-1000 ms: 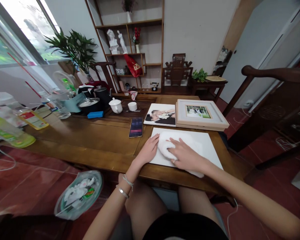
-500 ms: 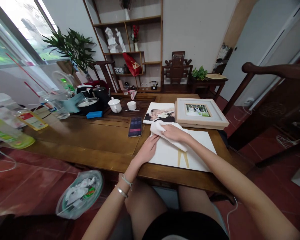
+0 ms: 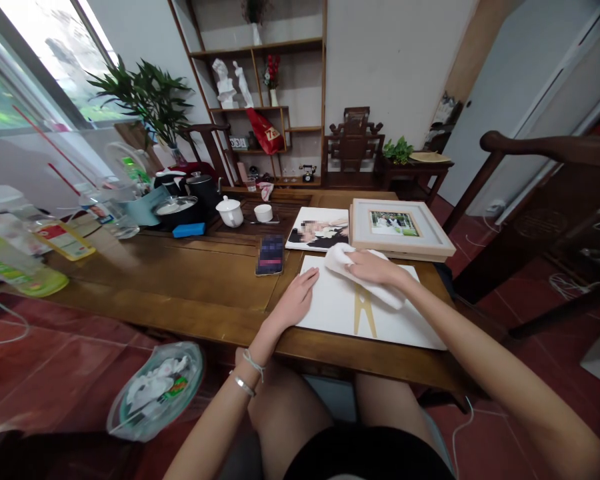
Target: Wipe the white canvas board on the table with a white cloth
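Right hand (image 3: 375,267) lies palm down, fingers closed on a white cloth (image 3: 341,257), which it presses on the white board (image 3: 330,310) near the board's 12 o'clock edge. Left hand (image 3: 295,300) rests open and flat at the board's 9 o'clock edge. From the board, which lies flat on the wooden table (image 3: 180,273), a phone (image 3: 270,254) sits just beside it at 10 o'clock, a photo print (image 3: 317,230) at 12 and a framed picture (image 3: 403,227) at 1.
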The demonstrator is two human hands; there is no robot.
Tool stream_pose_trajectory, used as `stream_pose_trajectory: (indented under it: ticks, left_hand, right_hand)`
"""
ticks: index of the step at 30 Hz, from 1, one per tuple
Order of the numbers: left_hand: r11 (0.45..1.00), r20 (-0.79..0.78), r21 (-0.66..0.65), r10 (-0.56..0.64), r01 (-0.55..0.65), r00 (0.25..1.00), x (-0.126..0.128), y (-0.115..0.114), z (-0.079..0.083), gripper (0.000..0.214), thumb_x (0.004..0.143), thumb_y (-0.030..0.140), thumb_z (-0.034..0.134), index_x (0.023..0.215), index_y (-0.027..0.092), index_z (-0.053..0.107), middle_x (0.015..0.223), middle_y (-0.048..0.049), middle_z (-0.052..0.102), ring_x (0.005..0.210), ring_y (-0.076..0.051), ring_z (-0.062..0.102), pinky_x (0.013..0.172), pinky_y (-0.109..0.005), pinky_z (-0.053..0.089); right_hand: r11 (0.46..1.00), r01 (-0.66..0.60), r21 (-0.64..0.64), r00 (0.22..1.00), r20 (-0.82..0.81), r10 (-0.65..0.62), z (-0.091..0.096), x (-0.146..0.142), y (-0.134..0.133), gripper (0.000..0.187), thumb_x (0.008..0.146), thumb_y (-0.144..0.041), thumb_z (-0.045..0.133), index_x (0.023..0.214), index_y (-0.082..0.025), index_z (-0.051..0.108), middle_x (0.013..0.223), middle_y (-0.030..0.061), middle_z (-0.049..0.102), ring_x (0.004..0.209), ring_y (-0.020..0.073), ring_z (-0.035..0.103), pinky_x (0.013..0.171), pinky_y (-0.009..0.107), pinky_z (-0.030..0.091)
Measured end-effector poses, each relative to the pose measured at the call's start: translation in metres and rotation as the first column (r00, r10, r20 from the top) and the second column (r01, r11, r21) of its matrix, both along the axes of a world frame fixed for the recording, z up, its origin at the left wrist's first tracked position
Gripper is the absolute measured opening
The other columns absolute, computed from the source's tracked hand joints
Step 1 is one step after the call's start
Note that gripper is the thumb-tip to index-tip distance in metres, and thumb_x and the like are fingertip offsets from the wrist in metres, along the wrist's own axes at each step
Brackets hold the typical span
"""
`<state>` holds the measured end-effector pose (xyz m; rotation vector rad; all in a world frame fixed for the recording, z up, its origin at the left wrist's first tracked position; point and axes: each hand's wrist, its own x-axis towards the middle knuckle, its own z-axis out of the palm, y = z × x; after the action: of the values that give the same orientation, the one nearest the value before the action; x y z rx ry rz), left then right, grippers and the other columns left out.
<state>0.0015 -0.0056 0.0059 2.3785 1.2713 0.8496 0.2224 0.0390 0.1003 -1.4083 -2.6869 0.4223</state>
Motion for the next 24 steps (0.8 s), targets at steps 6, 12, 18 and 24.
stream_pose_trajectory:
  ticks: [6, 12, 18, 24]
  left_hand:
    - [1.0, 0.0, 0.025, 0.0, 0.0, 1.0, -0.001, 0.001, 0.001, 0.044, 0.089, 0.014, 0.032, 0.13, 0.016, 0.047, 0.138, -0.0106, 0.046, 0.129, -0.022, 0.04, 0.111, -0.044, 0.03]
    - [1.0, 0.015, 0.01, -0.003, 0.003, 1.0, -0.001, 0.001, -0.001, 0.045, 0.09, 0.015, 0.032, 0.132, 0.017, 0.045, 0.14, -0.0093, 0.043, 0.132, -0.02, 0.037, 0.112, -0.044, 0.028]
    - [1.0, -0.011, -0.02, 0.002, -0.003, 1.0, -0.001, 0.0, -0.001, 0.045, 0.09, 0.016, 0.03, 0.133, 0.015, 0.043, 0.142, -0.0099, 0.04, 0.134, -0.019, 0.034, 0.114, -0.044, 0.025]
    - [1.0, 0.008, -0.003, 0.004, -0.004, 1.0, -0.001, 0.001, -0.001, 0.044, 0.09, 0.015, 0.03, 0.131, 0.016, 0.045, 0.141, -0.01, 0.042, 0.133, -0.02, 0.035, 0.113, -0.044, 0.026]
  right_hand:
    - [0.998, -0.065, 0.013, 0.998, 0.025, 0.065, 0.002, -0.064, 0.013, 0.019, 0.084, -0.023, 0.038, 0.093, -0.015, 0.053, 0.092, 0.0077, 0.064, 0.08, 0.0209, 0.055, 0.071, 0.028, 0.039]
    - [0.999, -0.007, 0.051, 0.995, 0.096, 0.002, 0.002, -0.045, 0.009, 0.02, 0.082, -0.023, 0.038, 0.09, -0.016, 0.055, 0.089, 0.0119, 0.062, 0.089, 0.0266, 0.055, 0.071, 0.03, 0.039]
    - [0.992, 0.104, 0.074, 0.98, 0.16, -0.115, -0.004, 0.034, -0.015, 0.026, 0.083, -0.021, 0.035, 0.097, -0.014, 0.055, 0.092, 0.0138, 0.06, 0.096, 0.0286, 0.052, 0.076, 0.034, 0.039]
    - [0.975, 0.187, 0.121, 0.954, 0.212, -0.21, -0.012, 0.087, -0.037, 0.026, 0.084, -0.022, 0.037, 0.098, -0.013, 0.056, 0.092, 0.0152, 0.056, 0.096, 0.0293, 0.051, 0.08, 0.037, 0.039]
